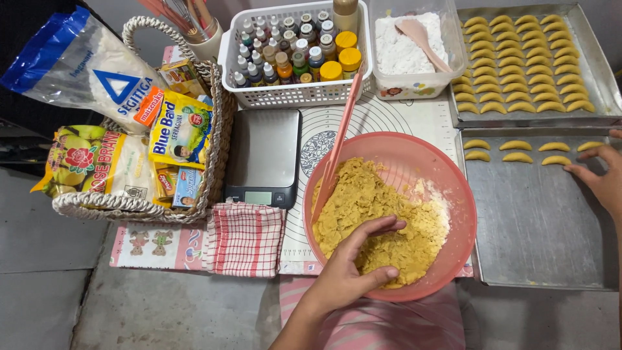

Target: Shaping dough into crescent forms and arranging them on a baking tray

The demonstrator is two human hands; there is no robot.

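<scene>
A pink plastic bowl (453,194) holds a mound of yellow dough (369,207) and a pink spatula (337,142) leaning on its rim. My left hand (353,262) reaches into the bowl, fingers curled on the dough at its near side. My right hand (599,178) rests with fingers spread on the near metal tray (531,227), beside several crescent-shaped dough pieces (516,146) laid along the tray's far edge. It holds nothing that I can see.
A far tray (599,71) is filled with rows of crescents. A tub of white flour with a spoon (408,48), a white basket of small bottles (295,55), a digital scale (264,155), a checked cloth (243,236) and a wicker basket of packets (129,207) surround the bowl.
</scene>
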